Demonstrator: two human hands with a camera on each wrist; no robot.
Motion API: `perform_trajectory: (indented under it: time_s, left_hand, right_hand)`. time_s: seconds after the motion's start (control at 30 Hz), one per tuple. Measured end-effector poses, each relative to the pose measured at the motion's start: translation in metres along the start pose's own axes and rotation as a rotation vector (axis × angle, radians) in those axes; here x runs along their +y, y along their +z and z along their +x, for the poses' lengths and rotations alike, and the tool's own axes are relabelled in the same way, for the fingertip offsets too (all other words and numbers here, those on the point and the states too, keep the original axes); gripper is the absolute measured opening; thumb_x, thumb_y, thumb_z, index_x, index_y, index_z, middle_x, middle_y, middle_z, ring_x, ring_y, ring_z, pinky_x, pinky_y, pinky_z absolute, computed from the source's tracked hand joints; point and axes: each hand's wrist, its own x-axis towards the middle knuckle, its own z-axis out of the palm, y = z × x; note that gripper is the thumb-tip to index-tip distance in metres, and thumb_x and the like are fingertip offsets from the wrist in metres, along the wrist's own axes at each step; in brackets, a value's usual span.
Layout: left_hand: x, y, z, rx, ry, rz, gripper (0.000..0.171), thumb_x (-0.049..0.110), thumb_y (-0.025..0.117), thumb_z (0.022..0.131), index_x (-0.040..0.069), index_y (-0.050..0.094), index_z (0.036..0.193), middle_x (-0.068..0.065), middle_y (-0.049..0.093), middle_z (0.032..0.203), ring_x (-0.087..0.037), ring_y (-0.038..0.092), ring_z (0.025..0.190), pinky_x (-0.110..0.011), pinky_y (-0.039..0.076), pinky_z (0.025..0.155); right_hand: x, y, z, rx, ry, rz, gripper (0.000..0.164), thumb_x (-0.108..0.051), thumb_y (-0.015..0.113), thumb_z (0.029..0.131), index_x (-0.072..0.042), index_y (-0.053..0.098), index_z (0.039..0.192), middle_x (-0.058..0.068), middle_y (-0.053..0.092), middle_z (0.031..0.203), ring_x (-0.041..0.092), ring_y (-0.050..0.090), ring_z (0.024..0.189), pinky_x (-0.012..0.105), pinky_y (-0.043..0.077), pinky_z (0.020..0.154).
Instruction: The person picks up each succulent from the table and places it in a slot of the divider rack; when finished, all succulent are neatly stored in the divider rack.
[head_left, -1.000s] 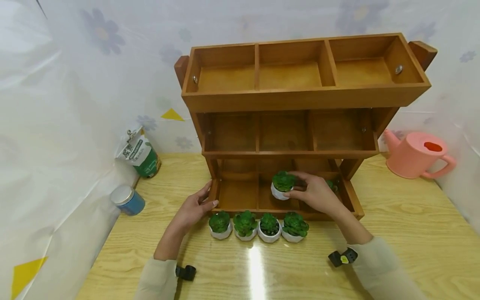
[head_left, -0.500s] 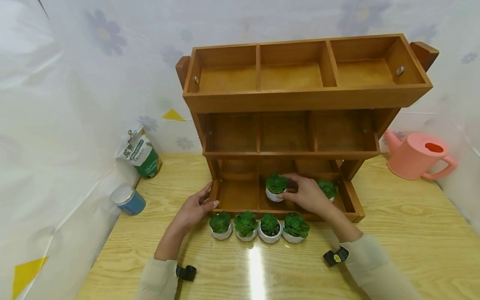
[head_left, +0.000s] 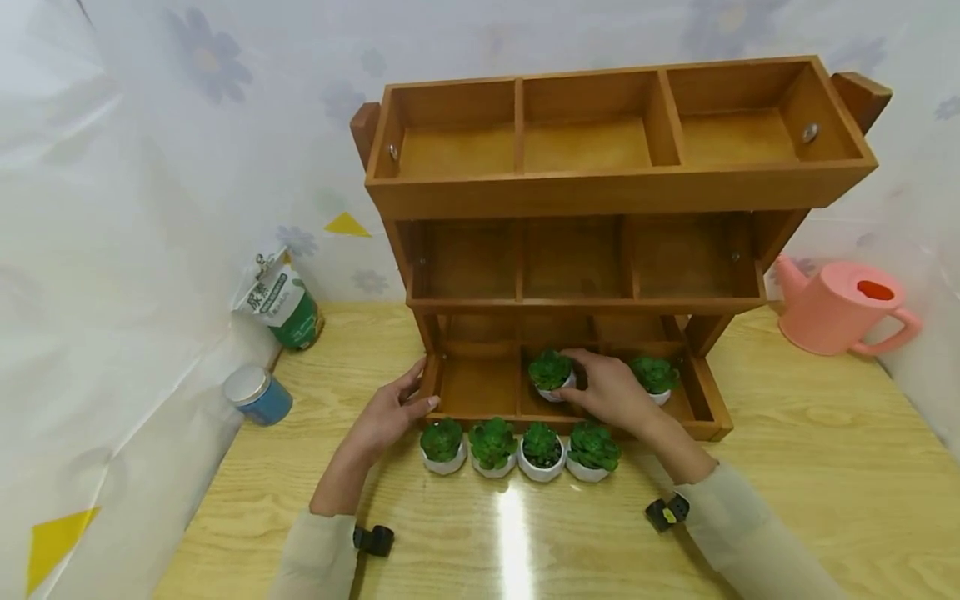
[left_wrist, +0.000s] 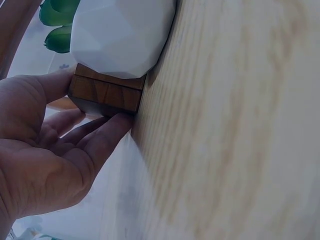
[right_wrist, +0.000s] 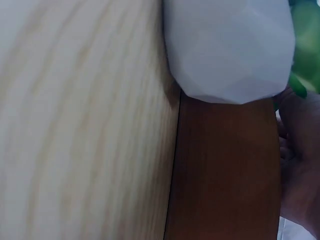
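My right hand [head_left: 611, 387] pinches a small potted succulent [head_left: 551, 373] by its white faceted pot, down in the middle compartment of the bottom tier of a wooden shelf [head_left: 480, 423]. To its right, a second succulent [head_left: 655, 377] sits in the right compartment. My left hand [head_left: 390, 415] grips the front left corner of that bottom tier; in the left wrist view the thumb and fingers lie on either side of the wooden corner [left_wrist: 107, 92]. Several more potted succulents [head_left: 540, 452] stand in a row on the table before the shelf. The right wrist view shows a pot [right_wrist: 230, 50] close up, with that hand partly hidden behind the wood.
The shelf's top tier [head_left: 615, 190] and middle tier [head_left: 585, 305] overhang the bottom one. A pink watering can [head_left: 836, 308] stands at right. At left are a blue jar [head_left: 258, 396] and a green-and-white bag [head_left: 283, 302] with a clip. Flowered sheeting backs the table.
My right hand has moved the succulent a little left and lowered it in the middle compartment. The succulent in the right compartment has come into fuller view. My left hand keeps its place.
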Motion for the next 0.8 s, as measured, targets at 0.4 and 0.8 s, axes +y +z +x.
perform_trajectory:
  time_s: [0.4,0.8]
  left_hand:
    - [-0.001,0.000,0.000,-0.019,0.007,0.012,0.075,0.027,0.064,0.102,0.033,0.020,0.163,-0.015,0.026,0.167,-0.035,0.027,0.154,-0.051,0.039,0.117]
    - [0.001,0.000,-0.002,-0.006,0.001,0.008,0.073,0.027,0.064,0.102,0.035,0.023,0.161,-0.013,0.029,0.166,-0.033,0.031,0.153,-0.051,0.042,0.115]
  right_hand:
    - [-0.004,-0.007,-0.002,-0.049,-0.001,-0.025,0.070,-0.033,0.077,0.091,0.000,0.051,0.146,0.024,0.068,0.128,0.040,0.069,0.106,0.055,0.055,0.092]
    - [-0.005,-0.029,-0.023,-0.019,-0.005,0.067,0.073,-0.030,0.076,0.093,-0.006,0.043,0.154,0.019,0.056,0.147,0.039,0.066,0.119,0.054,0.056,0.095]
